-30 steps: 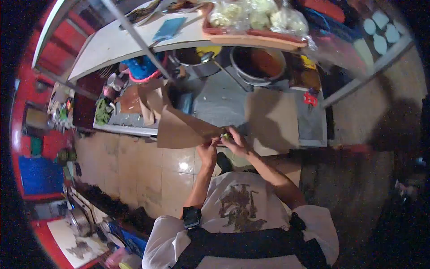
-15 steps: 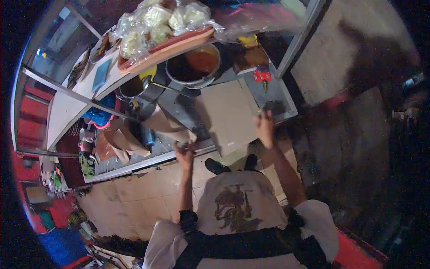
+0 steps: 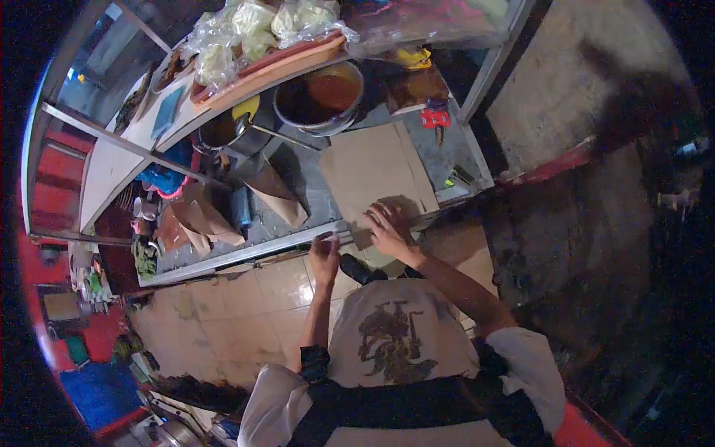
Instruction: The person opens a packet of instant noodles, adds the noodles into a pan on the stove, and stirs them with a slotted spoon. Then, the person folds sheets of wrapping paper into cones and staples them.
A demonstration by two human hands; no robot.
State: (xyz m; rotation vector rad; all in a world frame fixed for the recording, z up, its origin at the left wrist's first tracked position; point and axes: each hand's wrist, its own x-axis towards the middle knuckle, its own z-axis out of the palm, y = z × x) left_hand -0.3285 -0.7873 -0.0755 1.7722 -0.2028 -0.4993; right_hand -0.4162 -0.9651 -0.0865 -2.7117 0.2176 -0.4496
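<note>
Tiled floor [image 3: 238, 305], grey counter [image 3: 316, 179], two hands at brown paper

Floor runs along the near side of the counter. White shelf [image 3: 104, 179] spans above; bagged pale contents sit in an orange-rimmed tray [image 3: 279, 65] on it. On the counter, right of middle: paper stack [image 3: 372, 160], lying flat, its near edge at the counter's metal edge. Behind the stack: large pot [image 3: 328, 128] with dark reddish contents. Left of that, partly under the shelf: smaller pot [image 3: 242, 141], a ladle [image 3: 287, 138] resting across it. Folded paper cone [image 3: 275, 195] lies left of the stack, apart from it.

Right hand [image 3: 391, 235]: fingers bent over the stack's near edge; cannot tell whether a sheet is pinched. Left hand [image 3: 325, 261]: at the counter edge, just left of the stack, fingers partly curled; fingertips blurred, hold cannot be determined. Small green-and-dark object [image 3: 460, 176]: counter's right near corner.
</note>
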